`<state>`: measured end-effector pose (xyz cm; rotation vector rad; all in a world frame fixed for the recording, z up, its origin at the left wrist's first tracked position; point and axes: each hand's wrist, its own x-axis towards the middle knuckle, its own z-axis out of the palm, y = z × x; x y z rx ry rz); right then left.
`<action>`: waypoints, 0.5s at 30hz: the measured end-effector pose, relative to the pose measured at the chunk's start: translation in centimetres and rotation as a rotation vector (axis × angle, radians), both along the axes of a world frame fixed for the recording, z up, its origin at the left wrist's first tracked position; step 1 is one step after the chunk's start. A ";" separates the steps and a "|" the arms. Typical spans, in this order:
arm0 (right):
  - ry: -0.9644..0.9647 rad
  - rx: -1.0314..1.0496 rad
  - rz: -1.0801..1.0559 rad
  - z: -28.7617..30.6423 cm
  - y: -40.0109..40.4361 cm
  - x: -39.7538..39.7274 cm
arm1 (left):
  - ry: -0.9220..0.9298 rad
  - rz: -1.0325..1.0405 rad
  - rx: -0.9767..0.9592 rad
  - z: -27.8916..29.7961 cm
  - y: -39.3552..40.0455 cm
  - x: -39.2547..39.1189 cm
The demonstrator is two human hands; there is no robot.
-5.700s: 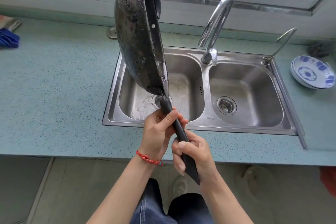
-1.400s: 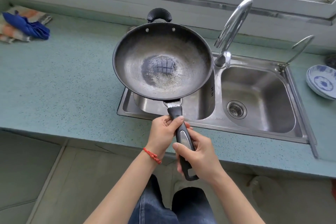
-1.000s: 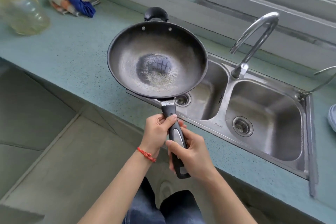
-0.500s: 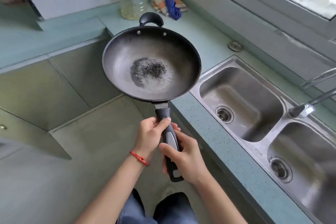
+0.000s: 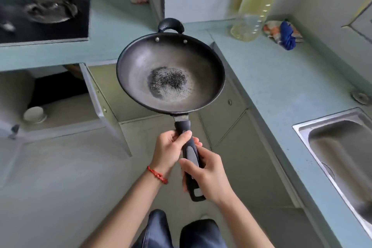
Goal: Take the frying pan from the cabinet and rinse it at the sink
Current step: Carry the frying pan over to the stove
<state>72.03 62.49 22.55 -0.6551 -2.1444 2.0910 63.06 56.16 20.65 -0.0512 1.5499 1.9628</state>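
Observation:
A dark frying pan (image 5: 171,72) with a worn speckled patch in its bottom hangs level in front of me, over the floor at the counter's inner corner. Its long black handle (image 5: 190,153) points back at me. My left hand (image 5: 171,151) is wrapped around the upper part of the handle, and my right hand (image 5: 209,175) grips the lower part. The steel sink (image 5: 340,151) lies at the right edge, apart from the pan. An open cabinet (image 5: 60,102) under the left counter shows its door (image 5: 104,106) swung out.
A gas hob with a pot (image 5: 48,9) sits on the far left counter. A large bottle of yellow oil (image 5: 253,10) and a blue and orange cloth (image 5: 283,34) stand in the counter corner. A white bowl (image 5: 33,115) rests inside the open cabinet.
I have turned left, away from the sink, with the pan held level in both hands. The sink has slid to the right edge and the hob and open cabinet have come into view.

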 end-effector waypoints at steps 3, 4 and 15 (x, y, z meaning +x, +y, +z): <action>0.004 -0.023 0.070 0.1 -1.7 -3.0 | 0.004 0.065 0.004 0.3 -2.4 -2.6; 0.005 -0.025 0.095 0.2 -2.0 -4.0 | 0.004 0.086 0.006 0.3 -2.9 -3.4; 0.017 -0.017 0.309 -0.6 0.7 -16.9 | 0.008 0.286 -0.003 -0.5 -1.8 -14.7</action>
